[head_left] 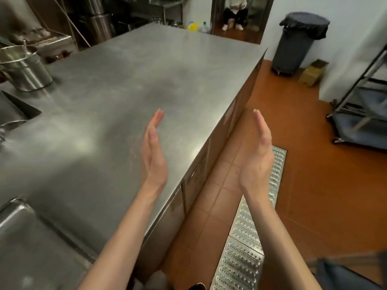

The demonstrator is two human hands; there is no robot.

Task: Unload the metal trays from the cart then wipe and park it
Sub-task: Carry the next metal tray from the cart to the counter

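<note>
My left hand (154, 151) is held up flat over the right part of the steel counter (129, 80), palm facing right, holding nothing. My right hand (258, 151) mirrors it above the tiled floor, palm facing left, fingers straight, also holding nothing. The two palms face each other about a forearm's width apart. A metal cart (364, 105) with a steel frame and dark lower shelf stands at the right edge, partly cut off. A metal tray (29, 237) lies at the counter's near left corner.
A steel pot (23, 68) and another steel container (12, 109) sit on the counter's left side. A grey bin with a black bag (297, 45) and a cardboard box (313, 73) stand by the far wall. A floor drain grate (251, 227) runs along the aisle. A person sits in the far doorway (234, 13).
</note>
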